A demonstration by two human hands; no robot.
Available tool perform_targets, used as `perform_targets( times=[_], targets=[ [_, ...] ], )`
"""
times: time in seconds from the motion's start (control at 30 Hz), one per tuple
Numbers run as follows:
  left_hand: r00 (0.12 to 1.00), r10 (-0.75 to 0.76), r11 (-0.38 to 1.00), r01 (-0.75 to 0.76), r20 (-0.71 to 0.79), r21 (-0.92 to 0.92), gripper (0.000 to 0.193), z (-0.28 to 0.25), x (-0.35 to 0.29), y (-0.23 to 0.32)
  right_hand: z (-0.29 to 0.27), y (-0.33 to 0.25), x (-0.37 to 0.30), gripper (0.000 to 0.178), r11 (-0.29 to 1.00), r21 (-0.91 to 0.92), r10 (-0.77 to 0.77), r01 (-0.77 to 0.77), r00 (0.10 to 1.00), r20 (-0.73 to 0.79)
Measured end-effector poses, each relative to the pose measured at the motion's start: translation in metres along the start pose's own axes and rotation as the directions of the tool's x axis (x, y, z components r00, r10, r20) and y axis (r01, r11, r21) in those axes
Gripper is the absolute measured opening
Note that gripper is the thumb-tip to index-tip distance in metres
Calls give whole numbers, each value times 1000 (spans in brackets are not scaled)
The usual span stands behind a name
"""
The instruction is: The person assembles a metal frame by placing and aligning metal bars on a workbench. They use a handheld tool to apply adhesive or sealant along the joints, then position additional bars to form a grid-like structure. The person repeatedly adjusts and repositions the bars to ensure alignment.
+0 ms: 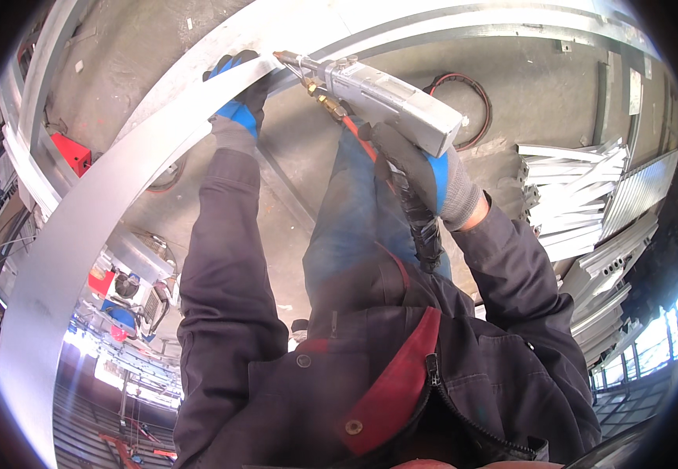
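Note:
A wide, pale metal strip [96, 211] sweeps from the lower left up to the top of the view. My left hand [239, 102], in a dark glove with blue parts, is closed round the strip's edge near its upper end, with fingers above and below it. My right hand [413, 168], gloved alike, grips a welding gun [394, 98] from beneath. The gun has a silver box-shaped body, brass fittings and a red hose. Its nozzle [283, 58] points left, right by the strip's end and close to my left hand; whether they touch I cannot tell.
Long metal beams [472, 23] run across the top. A black-wrapped cable [417, 211] hangs from the gun past my legs. Stacked metal profiles [573, 195] lie on the right. A coiled hose [480, 102] rests on the concrete floor, and a red box [71, 153] stands left.

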State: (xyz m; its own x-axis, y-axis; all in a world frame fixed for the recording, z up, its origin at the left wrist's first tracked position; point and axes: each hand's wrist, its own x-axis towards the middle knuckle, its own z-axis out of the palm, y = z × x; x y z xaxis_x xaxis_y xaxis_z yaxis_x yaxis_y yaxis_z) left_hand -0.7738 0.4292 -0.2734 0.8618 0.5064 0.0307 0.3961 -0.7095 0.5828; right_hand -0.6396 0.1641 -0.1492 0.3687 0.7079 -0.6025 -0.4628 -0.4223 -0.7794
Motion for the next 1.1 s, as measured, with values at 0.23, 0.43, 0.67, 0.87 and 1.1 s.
perform_targets(
  times=[0.23, 0.43, 0.67, 0.87, 1.1],
  targets=[
    [989, 133, 990, -130, -63, 47, 24, -1, 3, -1, 0, 0, 1, 28, 1000, -1, 13, -13, 1000, 6],
    [998, 16, 973, -29, 60, 229, 17, -4, 9, 4, 4, -7, 3, 27, 992, 38, 121, -121, 993, -7],
    [998, 3, 963, -19, 57, 269, 14, -4, 11, 6, 1, -16, 5, 27, 987, 22, 160, -160, 987, 23],
    [983, 151, 970, -128, -100, 206, 16, -3, 7, 5, -7, -9, 9, 26, 978, -178, -87, 104, 991, 101],
    [990, 118, 976, -102, -78, 192, 19, -2, 7, 2, -8, 1, 11, 36, 876, -332, -329, 350, 937, 120]
  ],
)
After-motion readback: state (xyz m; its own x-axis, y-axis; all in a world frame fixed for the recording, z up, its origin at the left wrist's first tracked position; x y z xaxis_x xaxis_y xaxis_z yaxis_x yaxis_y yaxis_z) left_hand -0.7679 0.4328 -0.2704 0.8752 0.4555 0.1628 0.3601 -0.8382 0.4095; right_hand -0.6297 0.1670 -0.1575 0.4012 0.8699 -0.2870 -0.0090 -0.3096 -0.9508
